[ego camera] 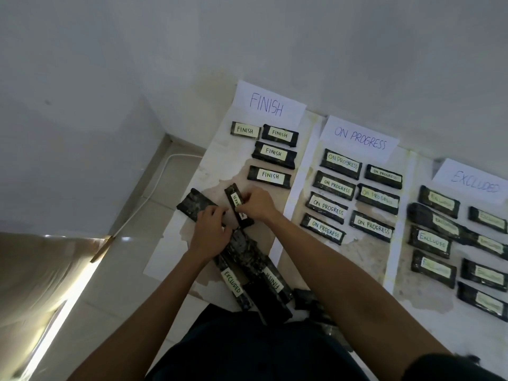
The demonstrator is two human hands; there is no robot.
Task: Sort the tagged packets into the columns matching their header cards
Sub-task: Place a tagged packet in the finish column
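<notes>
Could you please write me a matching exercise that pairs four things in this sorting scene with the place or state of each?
Things:
1. FINISH header card
2. ON PROGRESS header card
3. right hand
4. left hand

Places or states:
A. pinches a packet with its tag showing
B. heads the middle column
C. holds a packet with no tag showing
D. heads the leftmost column

Pairs: 1-D, 2-B, 3-A, 4-C
</notes>
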